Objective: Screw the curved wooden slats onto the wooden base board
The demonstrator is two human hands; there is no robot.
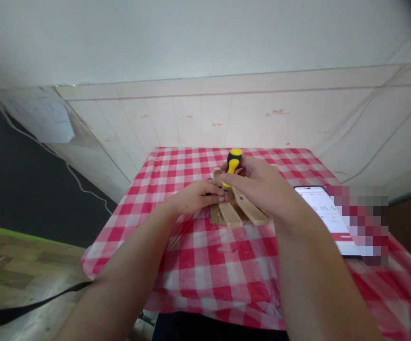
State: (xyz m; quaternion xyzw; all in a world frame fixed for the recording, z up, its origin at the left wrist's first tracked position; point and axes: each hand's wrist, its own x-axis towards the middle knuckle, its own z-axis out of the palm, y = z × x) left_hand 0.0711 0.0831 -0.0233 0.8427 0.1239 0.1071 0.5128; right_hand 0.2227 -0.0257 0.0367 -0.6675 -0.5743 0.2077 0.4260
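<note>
My right hand [258, 182] is closed around a stubby yellow and black screwdriver [234, 161], held upright with its tip pointing down. Below the tip lie pale wooden pieces: a left strip [231, 216] and a right strip [253, 210] with a dark screw or hole in it. A brownish flat piece [216, 216] shows under the strips. My left hand [198, 195] bends its fingers onto the left strip, close beside the screwdriver tip. Whether those fingers also pinch a screw is too small to tell. My right hand covers part of the wood behind it.
A red and white checked cloth [205, 265] covers the table. On the right lies a phone [324, 213] with a lit timer screen, near a blurred patch. A panelled wall [198, 118] stands behind the table. White cables [379, 99] run along the wall, and a black strap [31, 305] hangs lower left.
</note>
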